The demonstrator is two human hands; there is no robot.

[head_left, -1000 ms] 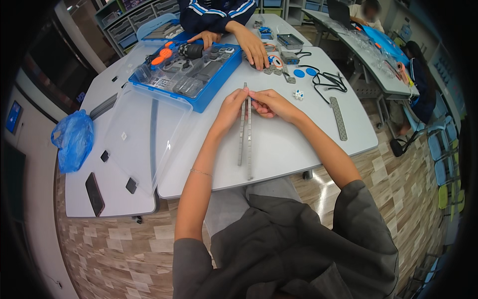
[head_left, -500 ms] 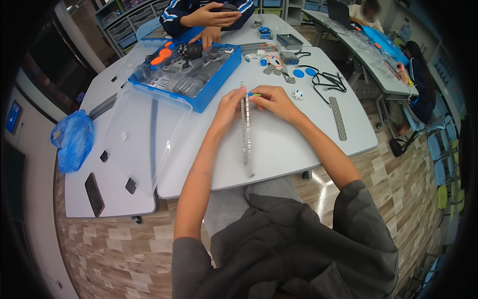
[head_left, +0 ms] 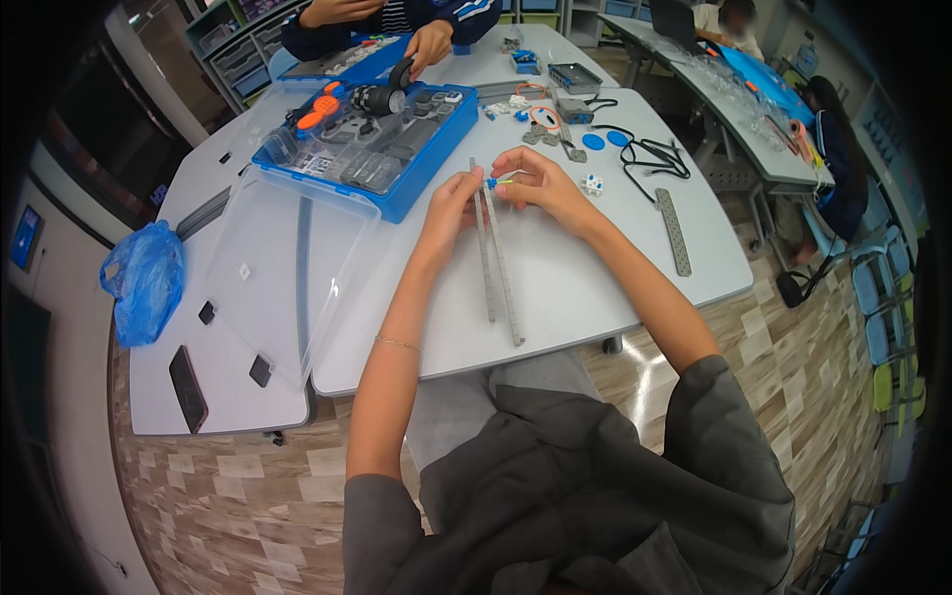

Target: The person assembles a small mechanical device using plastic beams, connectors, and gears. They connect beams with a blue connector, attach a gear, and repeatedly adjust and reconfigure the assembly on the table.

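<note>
Two long grey building beams, a left beam (head_left: 486, 268) and a right beam (head_left: 507, 273), run side by side from my hands toward the table's near edge. My left hand (head_left: 456, 210) is closed around their far ends. At the right beam's top, my right hand (head_left: 543, 188) pinches a small blue-and-yellow connector piece (head_left: 495, 184) between thumb and fingers. The connector touches the beams; whether it is fully seated I cannot tell. Both beams are held above the white table (head_left: 585, 288), and their lower ends spread slightly apart.
Beyond my left hand stands a blue parts box (head_left: 416, 193) with grey pieces and orange wheels. A clear lid (head_left: 327, 258) lies left. A perforated grey plate (head_left: 673, 233), black cables (head_left: 654, 159) and blue discs (head_left: 593, 142) lie right. Across the table, a person's hand (head_left: 430, 45) holds a black tire.
The beams' lower ends have swung apart, the right one moving rightward. My right fingers have lifted and loosened a little. The other person has lowered a black wheel part toward the box.
</note>
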